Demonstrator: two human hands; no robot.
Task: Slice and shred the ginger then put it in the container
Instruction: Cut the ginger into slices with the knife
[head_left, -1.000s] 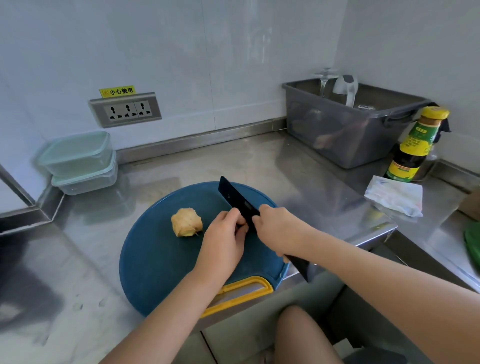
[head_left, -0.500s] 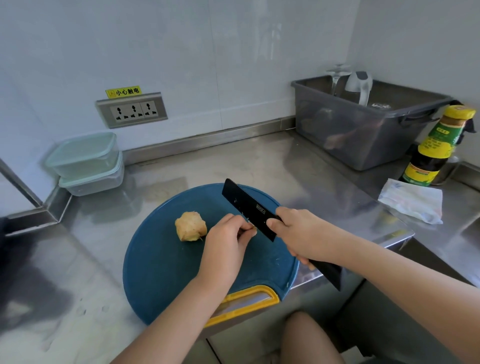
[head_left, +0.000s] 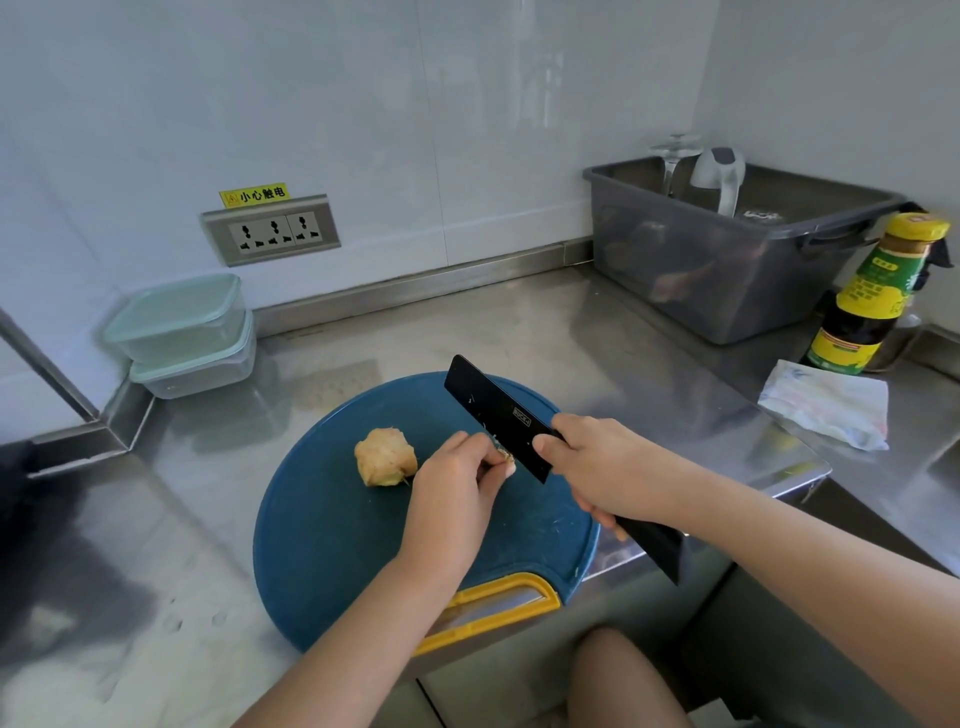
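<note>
Left hand: the left hand (head_left: 457, 483) is at the centre of the frame, fingers curled down and pinching a small ginger piece (head_left: 504, 457) against the board.
Right hand: the right hand (head_left: 597, 467) is right of centre, wrapped round the handle of a black rectangular cleaver (head_left: 496, 413), with the thumb lying on the blade's flat.
Cleaver: the blade runs diagonally toward the upper left, its face just beside the left fingertips. Contact between edge and board cannot be told.
Ginger: a peeled pale-yellow ginger chunk (head_left: 385, 457) lies on the board, just left of the left hand and apart from the blade.
Board: a round blue plastic cutting board (head_left: 322, 545) with a yellow handle lies on the stainless-steel counter (head_left: 467, 332).
Containers: two stacked clear plastic containers with pale-green lids (head_left: 182, 332) sit at the left of the frame, against the wall, well apart from the board.
Right side: a grey plastic bin (head_left: 727, 280), a dark sauce bottle with a yellow cap (head_left: 862, 301) and a folded white cloth (head_left: 826, 410).
</note>
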